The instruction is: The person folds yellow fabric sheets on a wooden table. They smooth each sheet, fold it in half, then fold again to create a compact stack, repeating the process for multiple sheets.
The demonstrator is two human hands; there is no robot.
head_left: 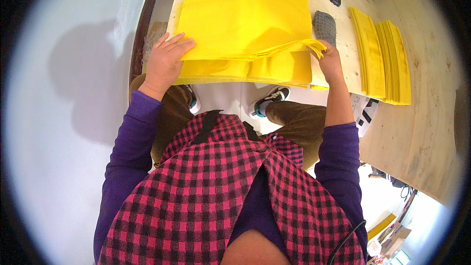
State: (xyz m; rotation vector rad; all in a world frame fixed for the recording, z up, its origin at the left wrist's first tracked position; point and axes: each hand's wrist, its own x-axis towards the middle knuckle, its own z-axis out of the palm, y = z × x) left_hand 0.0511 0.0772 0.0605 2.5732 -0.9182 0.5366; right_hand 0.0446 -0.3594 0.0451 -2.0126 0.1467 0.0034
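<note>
Here, at the near edge of the pale wooden bench (346, 51), our right hand (329, 63) pinches thin yellow rectangular fabric-like sheets (240, 19); our left hand (167, 61) touches them, its grip unclear. Uneven pinching could let them slip askew.

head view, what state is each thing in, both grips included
Left grip, fingers over the left edge of the upper yellow sheets, closure unclear
Right grip, closed on their near right corner
Upper yellow sheets, mostly flat, that corner raised and fanned
Lower yellow sheets, lying partly covered
Left narrow yellow stack, layered
Right narrow yellow stack, layered, alongside it
Dark gray textured item, lying down
</note>
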